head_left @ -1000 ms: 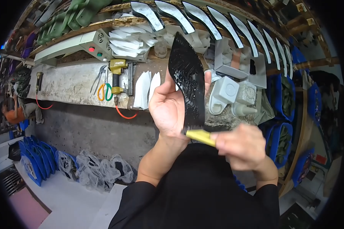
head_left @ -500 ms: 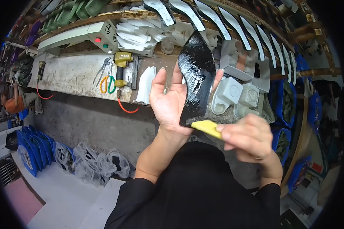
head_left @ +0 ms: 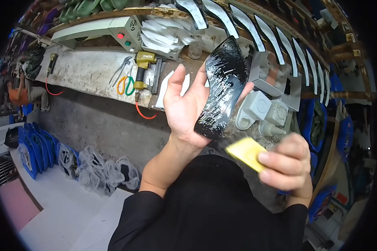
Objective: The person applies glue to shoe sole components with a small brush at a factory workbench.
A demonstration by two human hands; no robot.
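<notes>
A black insole-shaped piece (head_left: 225,90), streaked with a wet, glossy coating, lies across the palm and fingers of my left hand (head_left: 187,109). My thumb stands out to the left, and the other fingers support the piece from behind, partly hidden. My right hand (head_left: 286,164) pinches a flat yellow applicator (head_left: 247,152) between thumb and fingers. Its blurred greyish tip points at the lower end of the black piece, just off its edge. Behind my left hand, a stack of white insole-shaped sheets (head_left: 166,90) rests on the bench.
A nail gun (head_left: 144,69) with a red hose lies beside scissors (head_left: 129,85) on the workbench (head_left: 86,72). White plastic containers (head_left: 255,106) stand right of my hands. Coated pieces (head_left: 247,27) line the rack above. Blue bins (head_left: 318,119) stand at right; a person (head_left: 19,94) is far left.
The applicator has come off the lower end of the black piece, moving right and down, and shows more of its flat side. The view has shifted slightly.
</notes>
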